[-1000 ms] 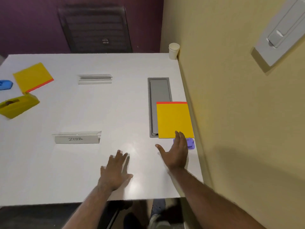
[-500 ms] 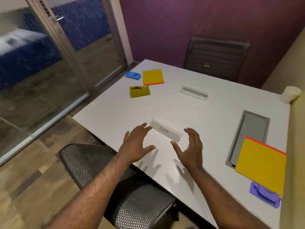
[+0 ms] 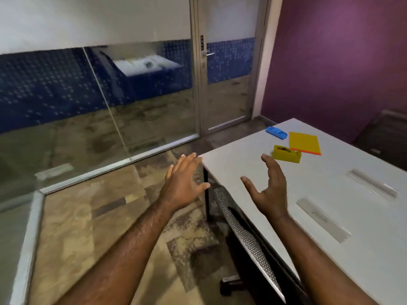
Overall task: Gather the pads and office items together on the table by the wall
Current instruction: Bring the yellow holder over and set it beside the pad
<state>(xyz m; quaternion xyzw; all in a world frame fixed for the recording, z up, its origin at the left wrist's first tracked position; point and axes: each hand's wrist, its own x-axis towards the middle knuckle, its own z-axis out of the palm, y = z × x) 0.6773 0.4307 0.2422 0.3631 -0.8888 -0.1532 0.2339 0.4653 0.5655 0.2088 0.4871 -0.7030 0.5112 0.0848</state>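
At the far corner of the white table lie a yellow pad with an orange edge, a yellow tape dispenser and a small blue item. My right hand hovers open over the table's near-left part, fingertips a short way from the dispenser. My left hand is open in the air beyond the table's left edge, over the floor. Both hands hold nothing. The second yellow pad and the purple item by the wall are out of view.
Two clear acrylic name holders lie on the table to the right. A mesh office chair is tucked under the near edge. A glass partition and door stand to the left, a purple wall behind.
My view has swung left, away from the yellow wall, pad and purple item. Both hands lifted off the table and now reach out toward the far-left corner items.
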